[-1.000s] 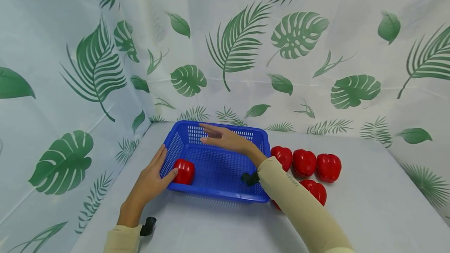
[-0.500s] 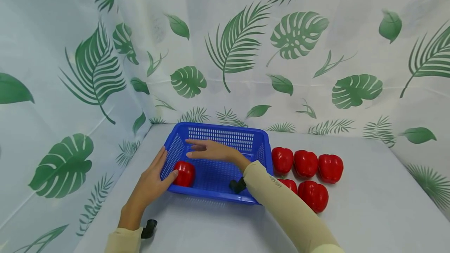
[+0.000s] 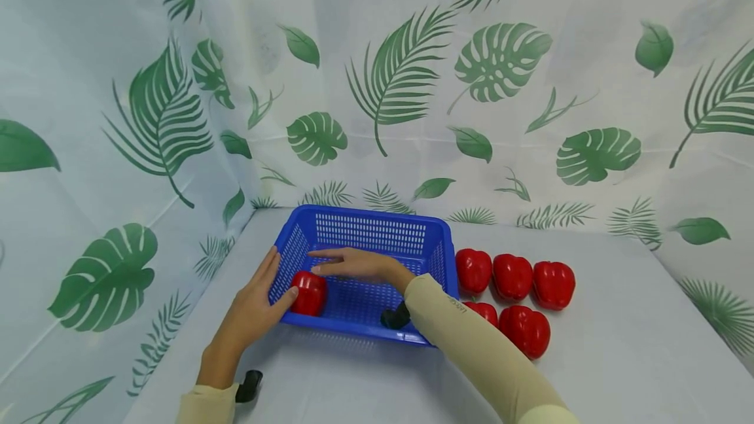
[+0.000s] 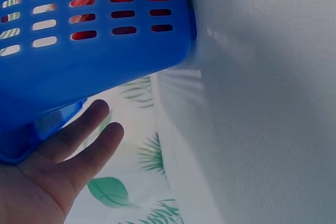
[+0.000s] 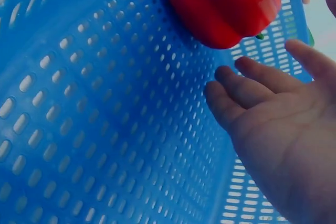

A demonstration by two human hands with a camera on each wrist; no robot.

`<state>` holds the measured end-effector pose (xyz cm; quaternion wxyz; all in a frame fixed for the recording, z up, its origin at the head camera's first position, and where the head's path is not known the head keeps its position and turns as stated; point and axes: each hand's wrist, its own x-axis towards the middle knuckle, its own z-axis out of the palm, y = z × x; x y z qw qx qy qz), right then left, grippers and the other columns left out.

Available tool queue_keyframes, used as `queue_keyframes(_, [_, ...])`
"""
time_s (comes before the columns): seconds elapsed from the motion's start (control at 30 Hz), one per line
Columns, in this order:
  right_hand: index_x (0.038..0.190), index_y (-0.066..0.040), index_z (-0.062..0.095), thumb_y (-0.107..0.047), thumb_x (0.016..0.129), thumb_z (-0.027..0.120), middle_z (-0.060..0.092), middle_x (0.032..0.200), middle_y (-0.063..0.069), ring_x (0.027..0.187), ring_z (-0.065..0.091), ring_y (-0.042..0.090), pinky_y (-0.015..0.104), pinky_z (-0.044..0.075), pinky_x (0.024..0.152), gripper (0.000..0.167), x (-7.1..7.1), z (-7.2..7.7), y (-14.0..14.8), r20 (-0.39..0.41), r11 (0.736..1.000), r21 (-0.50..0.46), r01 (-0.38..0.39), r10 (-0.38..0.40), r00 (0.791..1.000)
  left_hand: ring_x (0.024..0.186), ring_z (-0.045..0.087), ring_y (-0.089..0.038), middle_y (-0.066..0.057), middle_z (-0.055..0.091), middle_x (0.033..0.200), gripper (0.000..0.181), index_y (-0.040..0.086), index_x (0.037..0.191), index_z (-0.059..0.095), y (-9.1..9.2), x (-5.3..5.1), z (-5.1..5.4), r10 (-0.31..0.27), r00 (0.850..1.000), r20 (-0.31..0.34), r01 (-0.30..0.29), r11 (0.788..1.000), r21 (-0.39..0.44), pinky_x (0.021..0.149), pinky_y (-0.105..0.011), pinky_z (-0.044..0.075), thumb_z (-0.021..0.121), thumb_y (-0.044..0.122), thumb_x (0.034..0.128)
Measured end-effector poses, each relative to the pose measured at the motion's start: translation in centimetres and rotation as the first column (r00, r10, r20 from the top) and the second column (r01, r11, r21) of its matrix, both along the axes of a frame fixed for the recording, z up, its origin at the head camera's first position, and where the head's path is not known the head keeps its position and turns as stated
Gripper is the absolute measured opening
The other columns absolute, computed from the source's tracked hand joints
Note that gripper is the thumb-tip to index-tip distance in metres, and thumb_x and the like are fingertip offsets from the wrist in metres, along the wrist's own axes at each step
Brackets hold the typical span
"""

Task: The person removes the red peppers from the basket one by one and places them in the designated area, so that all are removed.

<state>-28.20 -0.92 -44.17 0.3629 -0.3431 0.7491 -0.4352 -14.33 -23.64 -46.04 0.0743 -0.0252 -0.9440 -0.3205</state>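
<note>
A blue plastic basket with slotted walls stands on the table. One glossy red bell pepper sits in its front left corner. My left hand rests at that corner, fingers straight along the left side and thumb over the rim beside the pepper. In the left wrist view, two left fingers extend below the basket wall. My right hand hovers inside the basket, holding nothing, its fingers pointing left just behind the pepper. In the right wrist view, the right fingertips are apart from the pepper.
Several more red bell peppers stand on the white table right of the basket; the right sleeve partly covers one. A leaf-patterned sheet hangs behind and to the left.
My right hand has moved left and lower, towards the pepper in the basket. The right forearm has shifted left, uncovering more of the peppers outside. The left hand stays in place.
</note>
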Motion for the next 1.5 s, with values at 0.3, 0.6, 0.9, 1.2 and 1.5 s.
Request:
queue_keyframes(0.3, [0.167, -0.024, 0.042, -0.046, 0.105, 0.063, 0.038, 0.17, 0.007, 0.157, 0.031, 0.034, 0.056, 0.037, 0.123, 0.07, 0.3, -0.7, -0.1, 0.045, 0.996, 0.067, -0.057, 0.054, 0.998, 0.156, 0.027, -0.052, -0.015, 0.013, 0.178, 0.088, -0.001, 0.169, 0.021, 0.1, 0.0, 0.0, -0.007, 1.0, -0.005, 0.007, 1.0, -0.015, 0.114, -0.072, 0.033, 0.064, 0.041, 0.1043])
queue_keyframes(0.6, [0.166, -0.019, 0.045, -0.042, 0.104, 0.066, 0.048, 0.162, 0.008, 0.149, 0.042, 0.029, 0.052, 0.042, 0.12, 0.07, 1.0, -0.4, -1.1, 0.026, 0.994, 0.097, -0.053, 0.05, 0.998, 0.156, 0.026, -0.05, -0.015, 0.015, 0.178, 0.085, -0.001, 0.168, 0.024, 0.4, 0.0, 0.3, -0.024, 0.999, -0.028, 0.024, 1.0, -0.011, 0.114, -0.071, 0.034, 0.064, 0.04, 0.1047])
queue_keyframes(0.9, [0.153, -0.013, 0.062, -0.035, 0.103, 0.073, 0.066, 0.141, 0.004, 0.132, 0.059, 0.023, 0.041, 0.054, 0.109, 0.055, 1.1, -0.8, -1.8, -0.114, 0.997, 0.072, 0.035, -0.027, 0.993, 0.156, 0.027, -0.05, -0.015, 0.015, 0.178, 0.084, -0.001, 0.168, 0.024, 0.5, -0.1, 0.4, -0.03, 0.999, -0.03, 0.029, 0.999, -0.02, 0.114, -0.07, 0.034, 0.063, 0.039, 0.1051])
queue_keyframes(1.2, [0.147, -0.005, 0.066, -0.025, 0.102, 0.076, 0.072, 0.127, 0.005, 0.11, 0.069, 0.022, 0.043, 0.059, 0.102, 0.05, 0.7, -0.6, -1.3, 0.036, 0.993, -0.018, 0.116, -0.116, 0.993, 0.156, 0.027, -0.05, -0.016, 0.017, 0.178, 0.084, -0.002, 0.168, 0.025, 0.5, 0.0, 0.3, -0.025, 1.0, -0.015, 0.024, 0.999, -0.024, 0.113, -0.071, 0.035, 0.063, 0.039, 0.1046])
queue_keyframes(1.5, [0.146, -0.005, 0.066, -0.027, 0.1, 0.078, 0.069, 0.131, 0.007, 0.11, 0.069, 0.023, 0.05, 0.058, 0.103, 0.052, 0.3, 1.0, -0.8, 0.05, 0.988, -0.04, 0.15, -0.148, 0.988, 0.155, 0.028, -0.052, -0.016, 0.016, 0.178, 0.086, -0.001, 0.169, 0.024, -0.1, 0.0, 0.2, -0.012, 1.0, 0.0, 0.012, 1.0, -0.02, 0.113, -0.072, 0.034, 0.062, 0.044, 0.1051])
